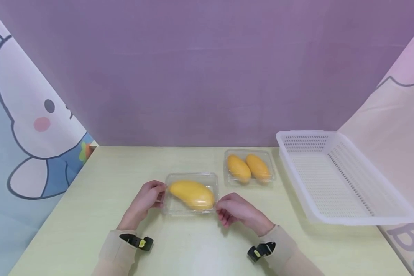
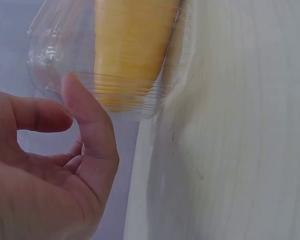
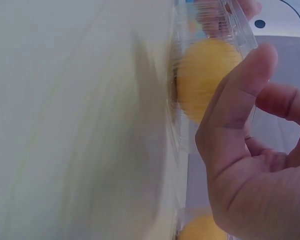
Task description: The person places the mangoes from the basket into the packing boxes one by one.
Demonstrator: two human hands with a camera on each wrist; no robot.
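Note:
A clear plastic box [image 1: 192,213] with a yellow mango [image 1: 193,193] inside lies between the two hands on the table. At the box's left edge, the left hand [image 1: 145,201] pinches the rim with thumb and forefinger; its thumb [image 2: 90,117] lies against the plastic in the left wrist view. The right hand [image 1: 239,211] pinches the near right corner, its thumb [image 3: 240,95] partly covering the mango in the right wrist view. Behind and to the right sits a second clear plastic box [image 1: 250,183] holding two mangoes [image 1: 239,168].
A white plastic basket [image 1: 300,188] with slotted walls stands at the table's right side. The pale table [image 1: 193,249] meets a purple backdrop [image 1: 193,76] at its far edge. Cartoon-printed cloth [image 1: 38,103] hangs on the left.

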